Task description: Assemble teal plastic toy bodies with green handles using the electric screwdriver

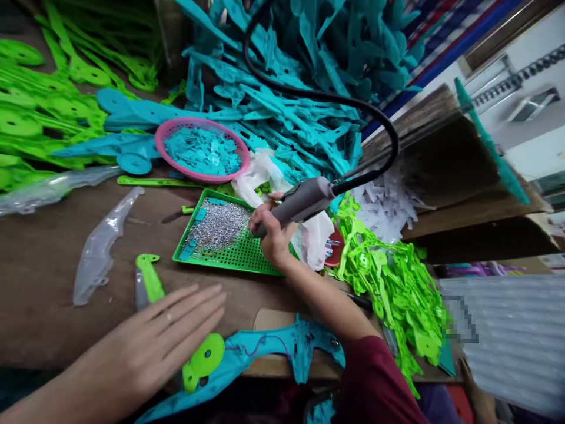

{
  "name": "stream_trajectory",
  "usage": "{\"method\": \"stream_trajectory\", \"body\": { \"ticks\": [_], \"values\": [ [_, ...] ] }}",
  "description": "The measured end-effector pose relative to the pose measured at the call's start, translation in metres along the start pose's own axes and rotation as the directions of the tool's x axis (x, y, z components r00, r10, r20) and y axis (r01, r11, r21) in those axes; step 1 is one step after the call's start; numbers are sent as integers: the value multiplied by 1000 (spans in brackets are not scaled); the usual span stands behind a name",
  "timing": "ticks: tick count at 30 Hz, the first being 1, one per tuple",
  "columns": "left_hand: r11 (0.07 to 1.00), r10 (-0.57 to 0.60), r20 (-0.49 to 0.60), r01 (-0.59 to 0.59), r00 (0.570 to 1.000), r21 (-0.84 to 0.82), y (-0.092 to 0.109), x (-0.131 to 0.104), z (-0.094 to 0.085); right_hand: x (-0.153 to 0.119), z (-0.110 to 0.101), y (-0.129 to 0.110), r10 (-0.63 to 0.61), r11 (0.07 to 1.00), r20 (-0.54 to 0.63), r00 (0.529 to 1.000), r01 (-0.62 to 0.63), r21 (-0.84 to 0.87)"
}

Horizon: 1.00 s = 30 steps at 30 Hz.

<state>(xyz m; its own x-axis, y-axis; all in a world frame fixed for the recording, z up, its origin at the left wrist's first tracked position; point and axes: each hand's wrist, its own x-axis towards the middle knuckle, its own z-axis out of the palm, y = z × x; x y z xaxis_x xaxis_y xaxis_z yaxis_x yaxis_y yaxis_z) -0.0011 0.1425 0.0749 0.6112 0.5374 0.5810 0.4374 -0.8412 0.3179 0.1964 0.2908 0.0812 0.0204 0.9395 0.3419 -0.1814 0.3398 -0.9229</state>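
My right hand [274,232] is wrapped round a grey corded power screwdriver [302,203], its tip pointing left over a green tray [247,259] of small metal screws [220,227]. At the lower left my left hand [168,335] lies flat with its fingers stretched out, over a green plastic part with a round disc [208,354]. Beneath it a long blue curved plastic piece [260,341] with a thin wire runs along the table's front edge. A green lever-shaped part [150,280] lies just above my left hand, beside a clear piece.
A pink basket [242,159] holds small blue pieces. Blue parts [291,118] are heaped behind it, green parts [35,112] at left and more green parts [397,288] at right. Clear curved shells [97,253] lie at left. The black cable [371,109] arcs overhead. Cardboard boxes stand at right.
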Motion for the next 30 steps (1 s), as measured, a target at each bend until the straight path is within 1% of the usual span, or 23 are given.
{"method": "stream_trajectory", "body": {
  "ticks": [3,5,7,9,12,15,18,20,22,23,24,26,28,30],
  "values": [
    [992,23,9,-22,1000,-121,13,-33,0,0,-1,6,-2,1000,6,1000,2,13],
    [992,16,37,-11,999,-129,18,-50,3,0,-1,7,18,1000,5,1000,-18,0],
    [991,18,66,-9,998,-130,18,-59,5,0,0,6,32,999,2,999,-32,-17],
    [990,42,73,-32,996,-140,15,-60,6,0,1,6,29,999,-9,1000,-29,-35],
    [987,97,57,-89,994,-134,6,-51,3,1,2,8,17,995,-18,1000,-18,-95],
    [988,150,89,-147,985,-42,2,-40,0,3,2,9,5,989,10,1000,-3,-150],
    [983,160,106,-168,981,75,9,-37,4,7,6,-1,-30,990,8,1000,31,-141],
    [981,147,50,-152,988,123,18,-38,14,7,16,-16,-76,991,-28,997,72,-113],
    [978,138,-26,-132,990,159,27,-39,25,3,34,-31,-130,989,-66,989,124,-77],
    [976,140,-59,-128,988,175,30,-39,31,-1,44,-38,-142,988,-66,988,137,-64],
    [974,146,-84,-128,986,189,32,-39,36,-7,56,-42,-134,990,-43,990,132,-53],
    [968,153,-96,-130,984,215,35,-37,42,-20,78,-43,-59,997,62,996,62,-37],
    [963,157,-83,-134,984,232,36,-35,45,-31,96,-36,36,999,171,985,-35,-9],
    [961,156,-71,-135,985,241,36,-33,44,-38,108,-23,76,995,224,972,-89,51]
  ]
}}
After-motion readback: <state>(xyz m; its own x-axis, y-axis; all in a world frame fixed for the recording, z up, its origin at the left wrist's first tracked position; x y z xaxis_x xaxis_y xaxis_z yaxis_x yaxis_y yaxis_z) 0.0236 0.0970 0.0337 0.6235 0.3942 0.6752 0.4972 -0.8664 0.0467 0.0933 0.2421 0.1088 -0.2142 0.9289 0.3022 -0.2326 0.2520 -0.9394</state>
